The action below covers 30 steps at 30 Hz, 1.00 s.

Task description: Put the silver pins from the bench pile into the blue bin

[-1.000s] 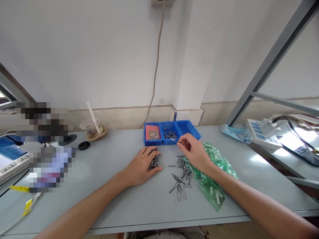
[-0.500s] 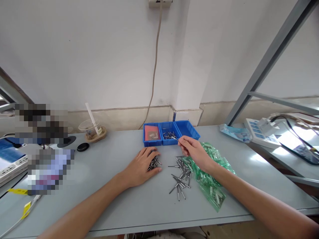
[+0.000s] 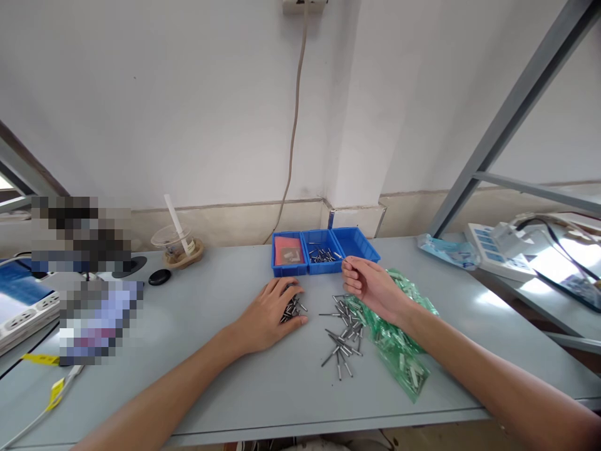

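Note:
My right hand [image 3: 373, 288] pinches a thin metal pin [image 3: 338, 255] between thumb and fingertips, its tip pointing over the middle blue bin [image 3: 325, 269]. Several similar pins lie inside that bin. On the grey table, my left hand [image 3: 267, 316] rests with fingers spread, cupped beside a small heap of metal pins [image 3: 293, 309] that it partly covers. Between my hands lies a loose scatter of pins [image 3: 345, 332]. A green plastic bag [image 3: 406, 369] lies under and beside my right wrist, with light-coloured pieces visible in it.
The left blue bin [image 3: 290, 272] holds a pinkish-red packet; the right blue bin [image 3: 352, 241] adjoins the middle one. A cup with a straw [image 3: 173, 238] and a black round object [image 3: 159, 276] stand left. Right are a blue-white packet [image 3: 448, 252] and a power strip [image 3: 498, 257].
My right hand has shifted slightly right and turned a little, the pin still in its fingertips. My left hand stays by its heap. The whole view has moved slightly.

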Each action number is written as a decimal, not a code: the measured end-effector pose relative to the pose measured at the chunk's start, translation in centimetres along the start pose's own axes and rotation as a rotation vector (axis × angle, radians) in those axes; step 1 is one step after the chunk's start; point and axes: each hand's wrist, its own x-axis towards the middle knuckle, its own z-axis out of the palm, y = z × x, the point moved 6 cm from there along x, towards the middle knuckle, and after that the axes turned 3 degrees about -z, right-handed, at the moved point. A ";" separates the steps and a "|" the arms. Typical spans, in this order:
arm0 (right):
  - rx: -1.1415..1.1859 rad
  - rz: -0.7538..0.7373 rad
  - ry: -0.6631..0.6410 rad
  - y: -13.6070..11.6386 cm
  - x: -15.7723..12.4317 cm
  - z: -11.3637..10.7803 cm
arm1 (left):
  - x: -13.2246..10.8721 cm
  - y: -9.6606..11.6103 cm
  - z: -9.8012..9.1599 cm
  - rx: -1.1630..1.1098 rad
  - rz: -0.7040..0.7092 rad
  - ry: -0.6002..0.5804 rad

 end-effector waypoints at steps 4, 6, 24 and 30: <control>0.003 -0.007 -0.004 0.0 0.0 0.0 | 0.0 0.0 0.0 0.002 -0.008 -0.007; 0.001 -0.011 0.002 -0.1 0.0 0.0 | 0.0 0.0 0.0 0.001 -0.003 -0.002; -0.038 -0.065 0.003 -0.4 -0.2 0.3 | -0.1 -0.1 0.0 -0.001 -0.007 -0.007; -0.098 -0.123 0.040 -0.8 -0.3 0.2 | -0.1 0.0 -0.1 -0.003 -0.002 -0.004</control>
